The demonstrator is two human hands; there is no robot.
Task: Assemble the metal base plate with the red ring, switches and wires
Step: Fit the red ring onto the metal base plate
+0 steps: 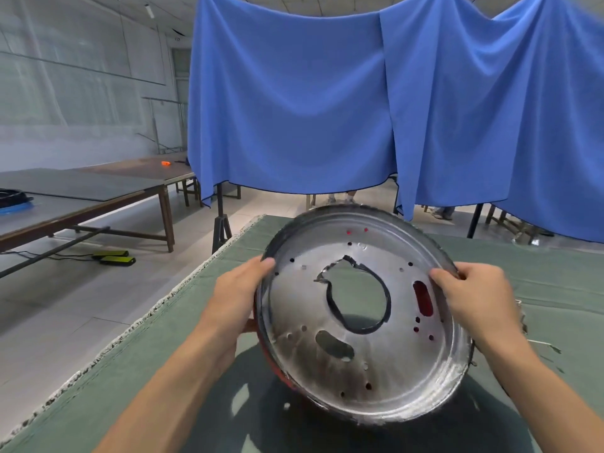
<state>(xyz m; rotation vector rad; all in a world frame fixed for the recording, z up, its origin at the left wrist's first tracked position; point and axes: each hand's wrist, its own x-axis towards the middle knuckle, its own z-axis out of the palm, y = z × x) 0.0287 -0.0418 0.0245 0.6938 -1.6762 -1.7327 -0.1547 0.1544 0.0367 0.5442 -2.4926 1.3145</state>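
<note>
Both hands are holding the round metal base plate (362,318) tilted up above the green cloth-covered table (539,282). The left hand (237,289) is gripping its left rim, thumb curled over the edge; the right hand (477,299) is pinching the right rim. The red ring (271,361) is showing behind the lower-left edge and through the holes. The table's frayed left edge is running beside open floor. No writing is legible.

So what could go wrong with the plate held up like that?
The plate is held tilted over the table by its rim alone, left hand and right hand on opposite sides; it might slip. The middle hole has a ragged edge that could cut a finger. The red ring behind it might shift.
</note>
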